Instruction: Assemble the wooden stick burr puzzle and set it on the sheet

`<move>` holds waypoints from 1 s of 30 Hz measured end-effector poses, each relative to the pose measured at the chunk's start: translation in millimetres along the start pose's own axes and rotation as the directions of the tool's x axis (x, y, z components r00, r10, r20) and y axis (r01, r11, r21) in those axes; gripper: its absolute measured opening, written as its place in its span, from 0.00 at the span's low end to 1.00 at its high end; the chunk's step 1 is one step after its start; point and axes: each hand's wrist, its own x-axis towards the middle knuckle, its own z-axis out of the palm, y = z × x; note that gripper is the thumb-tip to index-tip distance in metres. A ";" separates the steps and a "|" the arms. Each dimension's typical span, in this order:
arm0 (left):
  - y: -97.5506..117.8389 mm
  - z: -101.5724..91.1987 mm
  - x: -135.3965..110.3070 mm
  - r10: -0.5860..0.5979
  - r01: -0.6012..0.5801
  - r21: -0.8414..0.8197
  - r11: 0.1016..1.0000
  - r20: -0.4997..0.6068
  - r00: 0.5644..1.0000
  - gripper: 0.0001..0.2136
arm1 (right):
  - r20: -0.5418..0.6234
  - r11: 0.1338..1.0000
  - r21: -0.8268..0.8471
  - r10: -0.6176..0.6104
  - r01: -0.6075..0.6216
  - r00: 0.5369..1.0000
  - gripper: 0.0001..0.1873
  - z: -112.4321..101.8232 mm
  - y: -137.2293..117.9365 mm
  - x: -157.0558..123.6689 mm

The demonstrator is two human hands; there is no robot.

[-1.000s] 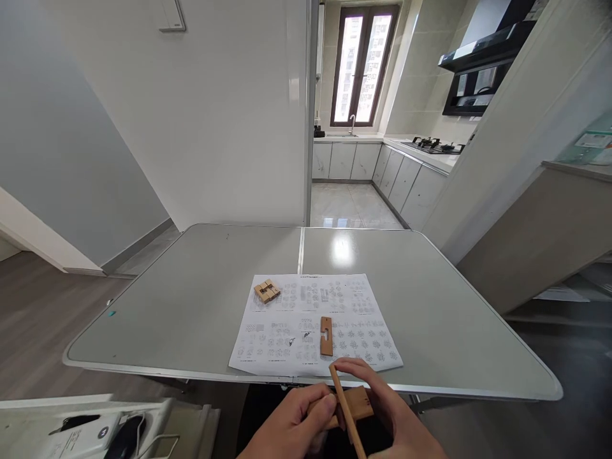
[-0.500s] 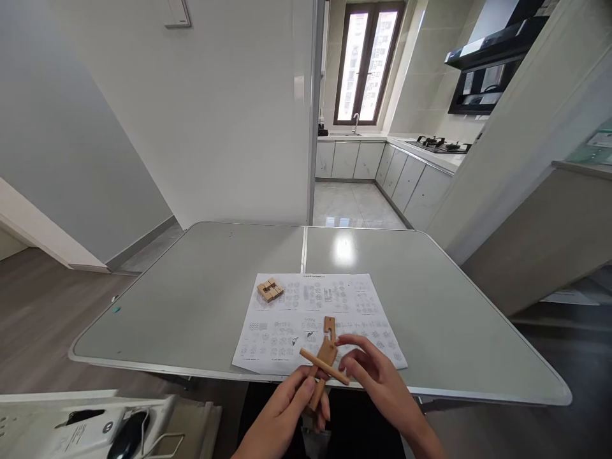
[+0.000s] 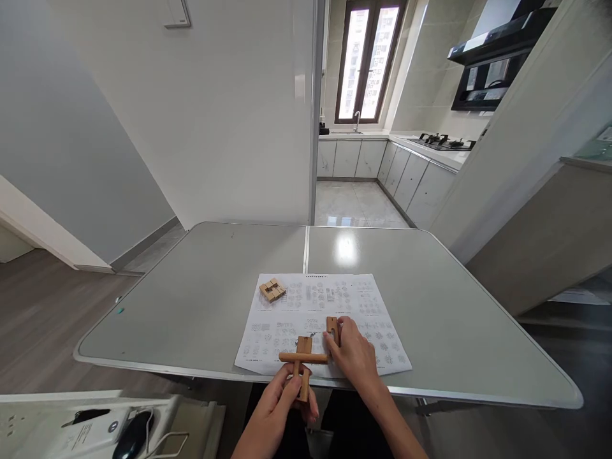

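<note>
Two hands, three wooden items, one sheet.
Left hand (image 3: 282, 405) pinches crossed pieces (image 3: 303, 361); right hand (image 3: 352, 357) grips single piece (image 3: 331, 327); block cluster (image 3: 272, 290) rests on instruction sheet (image 3: 373, 306).

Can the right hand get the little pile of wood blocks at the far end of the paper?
Probably yes. The right hand rests on a flat wooden piece on the paper sheet, and only bare paper lies between it and the block cluster.

One head cam only, worn high, looking fwd and down over the near edge of the grey table (image 3: 191, 299), hands at bottom centre close to lens, kitchen far right, wall far left; no 2nd view to overlap.
</note>
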 end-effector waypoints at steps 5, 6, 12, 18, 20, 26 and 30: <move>-1.9 0.3 4.8 0.048 -0.035 0.091 0.995 -0.144 0.988 0.22 | 0.038 0.997 -0.073 -0.020 0.023 0.999 0.07 -2.2 -1.2 3.1; -2.2 0.6 5.8 0.056 -0.041 0.094 0.995 -0.163 0.985 0.23 | 0.040 0.997 -0.074 -0.029 0.032 0.999 0.08 -1.5 0.1 3.6; -8.9 -1.8 10.5 0.067 -0.047 0.082 0.996 -0.257 0.964 0.26 | 0.043 0.996 -0.040 -0.077 0.078 0.996 0.08 5.8 9.5 3.7; -7.7 -1.0 9.2 0.085 -0.067 0.078 0.995 -0.270 0.959 0.24 | 0.020 0.961 0.235 -0.157 0.148 0.987 0.15 -7.7 7.7 -8.3; -8.1 -0.9 9.1 0.084 -0.066 0.074 0.995 -0.274 0.958 0.24 | 0.016 0.874 0.463 -0.175 0.148 0.985 0.19 -18.5 2.9 -17.4; -11.5 -0.6 8.9 0.099 -0.081 0.072 0.994 -0.300 0.949 0.23 | 0.193 0.542 0.837 -0.171 -0.071 0.966 0.22 -48.7 -11.6 -53.6; -10.9 1.8 10.1 0.121 -0.105 0.068 0.992 -0.305 0.945 0.23 | 0.235 0.478 0.870 -0.181 -0.123 0.955 0.23 -56.5 -14.4 -70.1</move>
